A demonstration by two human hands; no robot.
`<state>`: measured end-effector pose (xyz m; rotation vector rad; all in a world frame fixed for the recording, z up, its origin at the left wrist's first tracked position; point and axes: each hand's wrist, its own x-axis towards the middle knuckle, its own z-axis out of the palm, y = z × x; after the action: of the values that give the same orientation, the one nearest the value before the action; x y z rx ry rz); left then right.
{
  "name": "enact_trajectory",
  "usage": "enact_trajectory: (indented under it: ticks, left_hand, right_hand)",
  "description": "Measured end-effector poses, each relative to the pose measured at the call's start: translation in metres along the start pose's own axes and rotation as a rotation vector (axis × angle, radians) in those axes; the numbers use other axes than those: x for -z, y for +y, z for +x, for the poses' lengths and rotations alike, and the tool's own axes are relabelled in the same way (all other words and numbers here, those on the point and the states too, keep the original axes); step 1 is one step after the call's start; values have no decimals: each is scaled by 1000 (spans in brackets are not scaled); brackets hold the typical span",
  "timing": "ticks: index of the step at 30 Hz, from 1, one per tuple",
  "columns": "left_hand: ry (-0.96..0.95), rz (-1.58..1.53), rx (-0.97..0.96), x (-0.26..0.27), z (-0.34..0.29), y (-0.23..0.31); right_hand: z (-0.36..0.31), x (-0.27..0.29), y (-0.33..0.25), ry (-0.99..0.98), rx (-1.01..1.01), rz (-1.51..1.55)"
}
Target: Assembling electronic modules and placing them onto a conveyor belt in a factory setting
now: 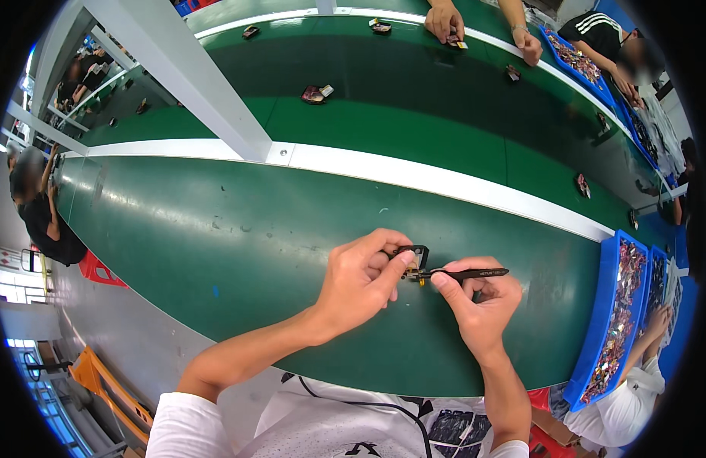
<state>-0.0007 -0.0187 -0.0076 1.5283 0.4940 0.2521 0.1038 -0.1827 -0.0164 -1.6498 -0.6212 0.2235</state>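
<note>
My left hand (361, 278) pinches a small black part (416, 255) with a yellowish bit under it, just above the green work surface (238, 252). My right hand (479, 301) grips black tweezers (467, 272), held level, with their tips touching the small part from the right. Both hands meet near the middle of the view.
A white strip (444, 183) divides my green surface from a green conveyor (414, 99) carrying several small dark parts (316, 94). Blue trays (612, 320) of small pieces stand at the right by a co-worker. Other people's hands (444, 21) work at the far side.
</note>
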Motion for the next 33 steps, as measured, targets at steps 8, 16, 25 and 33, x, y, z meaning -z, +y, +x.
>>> enact_trajectory:
  ticks: [8,16,25,33]
  left_hand:
    - [6,-7,29,-1,1,2]
    - [24,-294,156,6,7,6]
    - [30,-362,168,7,7,9]
    - [19,-328,124,2,3,3]
  right_hand:
    - [-1,-2,-2,23,102,-89]
    - [-3,-1,3,-59,121,224]
    - [-6,-4,-6,37,-104,87]
    - [-3,-8,-20,44,-261,131]
